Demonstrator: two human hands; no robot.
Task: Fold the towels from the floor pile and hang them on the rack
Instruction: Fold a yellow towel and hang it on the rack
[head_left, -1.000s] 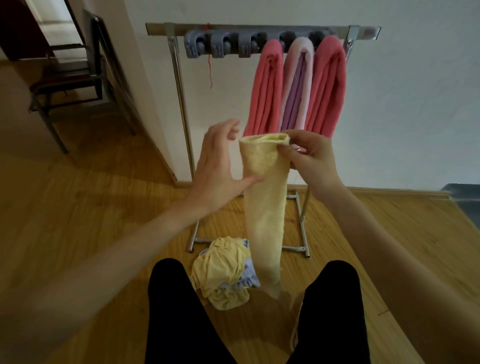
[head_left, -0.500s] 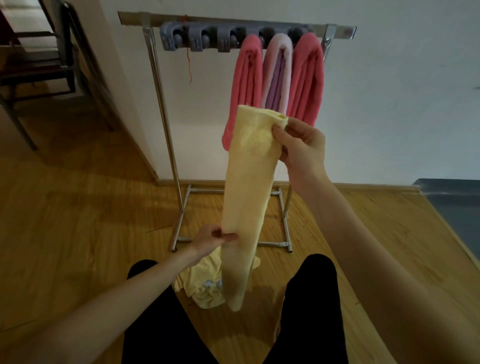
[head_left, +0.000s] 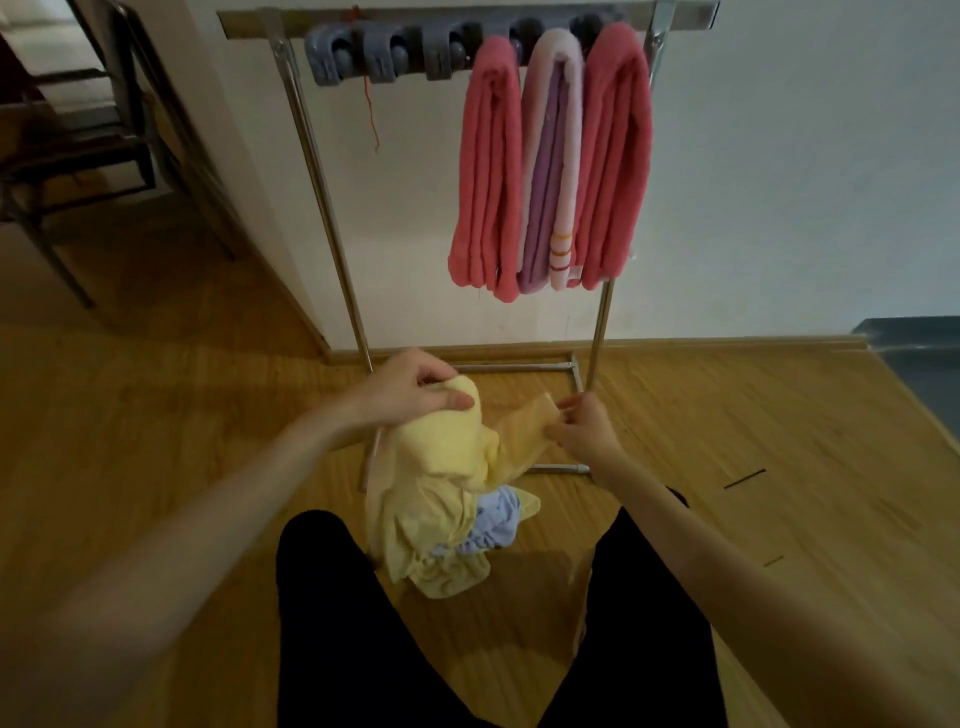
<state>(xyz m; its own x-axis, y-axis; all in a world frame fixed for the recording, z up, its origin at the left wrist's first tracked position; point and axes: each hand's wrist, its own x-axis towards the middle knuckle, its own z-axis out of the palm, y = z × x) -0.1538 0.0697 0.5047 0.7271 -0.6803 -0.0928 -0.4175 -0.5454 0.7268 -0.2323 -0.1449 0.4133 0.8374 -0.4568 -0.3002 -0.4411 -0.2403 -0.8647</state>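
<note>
Both hands' fingers, left (head_left: 415, 396) and right (head_left: 582, 434), grasp the yellow towel (head_left: 447, 452).

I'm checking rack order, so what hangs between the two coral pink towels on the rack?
In the head view, a pale pink and purple towel hangs between the left coral towel and the right coral towel, touching both.

Dark metal chair (head_left: 78, 156), upper left

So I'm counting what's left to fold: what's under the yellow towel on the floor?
A pale blue cloth shows beneath the yellow towel; anything more there is covered.
</note>
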